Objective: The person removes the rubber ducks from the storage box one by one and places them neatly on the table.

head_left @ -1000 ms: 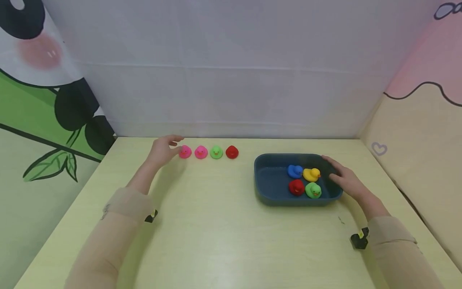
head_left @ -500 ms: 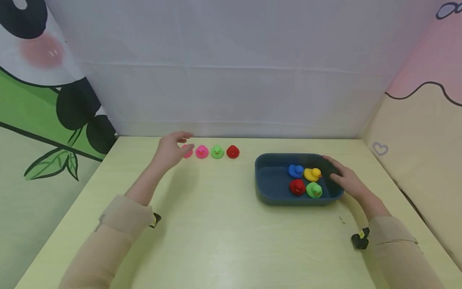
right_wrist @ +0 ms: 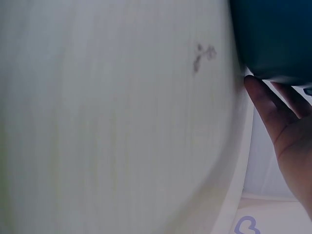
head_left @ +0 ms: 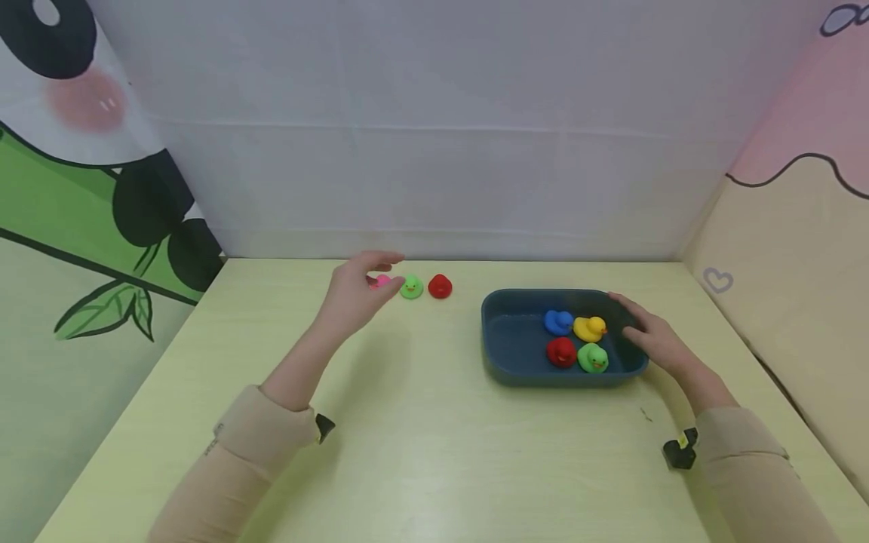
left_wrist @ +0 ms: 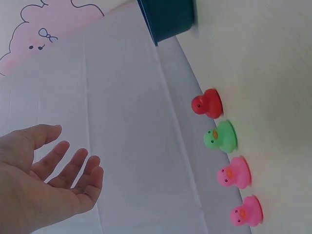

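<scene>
My left hand (head_left: pixel 356 294) hovers over the row of toy ducks, thumb and fingers apart, holding nothing. In the left wrist view, the row has a red duck (left_wrist: pixel 208 103), a green duck (left_wrist: pixel 222 137) and two pink ducks (left_wrist: pixel 235 172). In the head view the hand hides one pink duck and most of the other. My right hand (head_left: pixel 655 339) holds the right rim of a dark blue tray (head_left: pixel 516 373), thumb over the inside and fingers along the outside. Inside lie a blue duck (head_left: pixel 559 323), a yellow duck (head_left: pixel 590 329), a red duck (head_left: pixel 561 352) and a green duck (head_left: pixel 594 358).
The pale wooden table (head_left: pixel 421 452) ends at a white cloth backdrop (head_left: pixel 448 181) just behind the duck row. Printed side panels (head_left: pixel 794 302) stand left and right. A small black device (head_left: pixel 680 451) sits at the right wrist.
My left hand has moved right along the duck row, from beside the leftmost pink duck to over the pink pair. My right hand and the tray have kept their place.
</scene>
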The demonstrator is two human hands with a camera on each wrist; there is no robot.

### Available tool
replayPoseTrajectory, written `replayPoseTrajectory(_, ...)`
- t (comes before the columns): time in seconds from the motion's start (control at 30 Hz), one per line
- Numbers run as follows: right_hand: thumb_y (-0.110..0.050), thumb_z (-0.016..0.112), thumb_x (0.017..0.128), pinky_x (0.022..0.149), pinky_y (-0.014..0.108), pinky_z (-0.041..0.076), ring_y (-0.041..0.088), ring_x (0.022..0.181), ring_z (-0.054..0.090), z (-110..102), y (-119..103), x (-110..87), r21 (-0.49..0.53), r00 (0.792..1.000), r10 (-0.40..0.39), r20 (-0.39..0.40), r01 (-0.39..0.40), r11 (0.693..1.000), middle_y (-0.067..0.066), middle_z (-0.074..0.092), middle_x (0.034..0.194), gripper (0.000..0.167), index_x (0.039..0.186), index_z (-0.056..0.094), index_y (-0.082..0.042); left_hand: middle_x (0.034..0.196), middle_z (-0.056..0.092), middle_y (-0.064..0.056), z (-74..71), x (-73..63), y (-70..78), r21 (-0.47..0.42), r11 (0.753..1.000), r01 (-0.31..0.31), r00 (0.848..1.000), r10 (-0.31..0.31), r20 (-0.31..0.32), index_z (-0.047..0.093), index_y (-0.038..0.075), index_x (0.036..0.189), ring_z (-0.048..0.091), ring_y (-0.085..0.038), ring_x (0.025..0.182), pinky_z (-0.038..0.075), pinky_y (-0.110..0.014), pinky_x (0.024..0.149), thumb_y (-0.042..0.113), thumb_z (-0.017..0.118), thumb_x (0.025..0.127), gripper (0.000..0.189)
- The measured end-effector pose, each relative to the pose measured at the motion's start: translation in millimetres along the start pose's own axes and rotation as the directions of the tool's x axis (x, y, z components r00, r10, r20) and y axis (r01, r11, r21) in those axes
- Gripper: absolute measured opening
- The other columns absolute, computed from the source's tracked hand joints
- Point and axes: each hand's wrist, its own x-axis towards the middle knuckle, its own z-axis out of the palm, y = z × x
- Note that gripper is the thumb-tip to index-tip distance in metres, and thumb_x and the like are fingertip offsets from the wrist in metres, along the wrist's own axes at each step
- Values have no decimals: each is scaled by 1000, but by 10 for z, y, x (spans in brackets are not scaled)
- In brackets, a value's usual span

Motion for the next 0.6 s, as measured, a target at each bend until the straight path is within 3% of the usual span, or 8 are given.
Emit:
replayPoseTrajectory(0.23, -11, 42, 96, 101, 70, 21, 54, 133, 22, -9, -14, -8, -8, 1000, 0, 2, 0, 1000, 26, 19, 152, 61, 152, 19, -21, 119, 62, -1, 212, -87, 200, -62, 993, -101, 994, 97, -59, 63, 15, 120, 59, -19, 103, 50, -36, 85, 18, 67, 87, 33)
replayPoseTrajectory(0.4, -11, 42, 97, 101, 70, 20, 53, 134, 20, -10, -10, -10, -4, 1000, 3, 5, -3, 1000, 25, 18, 153, 61, 152, 18, -22, 115, 65, -2, 397, -118, 316, -86, 974, -208, 975, 200, -95, 65, 13, 118, 60, -16, 102, 52, -34, 84, 15, 69, 86, 32)
replayPoseTrajectory(0.6, -11, 41, 97, 102, 71, 18, 53, 135, 18, -6, 5, 4, -1, 1000, 9, 9, -9, 1000, 24, 17, 154, 61, 152, 18, -23, 109, 67, -3, 608, -142, 418, -144, 938, -316, 948, 304, -94, 66, 11, 115, 61, -16, 92, 53, -37, 82, 12, 71, 84, 32)
